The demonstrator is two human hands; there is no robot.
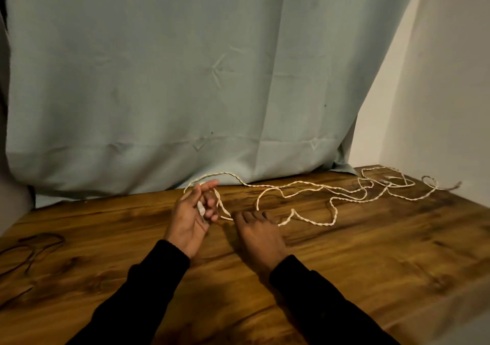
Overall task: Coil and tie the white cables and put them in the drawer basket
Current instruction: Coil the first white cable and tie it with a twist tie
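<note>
Left hand: our left hand is raised palm up just above the table, its fingers loosely curled round a small white bit of the cable, which looks like its end, though we cannot tell for sure.
Loop: from that hand we see one loop of cable rising behind the fingertips and coming down in front of them.
Right hand: our right hand lies palm down on the table just beside the left, fingers spread and nearly straight; the fingertips touch the cable where it crosses under them, and we see nothing gripped.
Cable: the cable, white and twisted, runs from our hands off to the right in loose bends across the far side of the table, ending in a tangle near the right corner.
Sleeves: we wear black sleeves down to both wrists.
Backdrop: a pale blue-green cloth hangs behind the table, and a white wall stands to the right.
</note>
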